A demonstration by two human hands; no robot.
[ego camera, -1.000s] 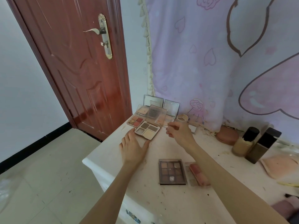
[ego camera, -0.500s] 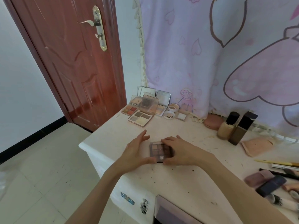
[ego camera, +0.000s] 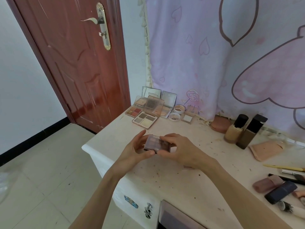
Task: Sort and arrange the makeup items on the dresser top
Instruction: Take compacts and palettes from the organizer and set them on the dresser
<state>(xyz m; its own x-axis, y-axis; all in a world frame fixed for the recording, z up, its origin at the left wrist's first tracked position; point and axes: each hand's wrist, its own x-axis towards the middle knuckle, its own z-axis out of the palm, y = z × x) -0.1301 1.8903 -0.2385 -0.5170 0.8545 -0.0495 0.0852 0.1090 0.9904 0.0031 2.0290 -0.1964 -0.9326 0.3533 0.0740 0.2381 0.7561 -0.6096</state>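
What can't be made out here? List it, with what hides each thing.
- Eyeshadow palette, head view: both hands, left hand and right hand, cover its ends and underside.
- Makeup brush: cut off by the right frame edge.
- Grey panel at the bottom edge: cut off, unidentifiable.
- Print on the white jar lid: too small to read.
- Rear mirrored compacts: pans hidden by the palettes in front.

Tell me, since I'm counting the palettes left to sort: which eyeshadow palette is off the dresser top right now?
The dark purple-brown eyeshadow palette, gripped between both hands; the other palettes lie on the white dresser top by the curtain.
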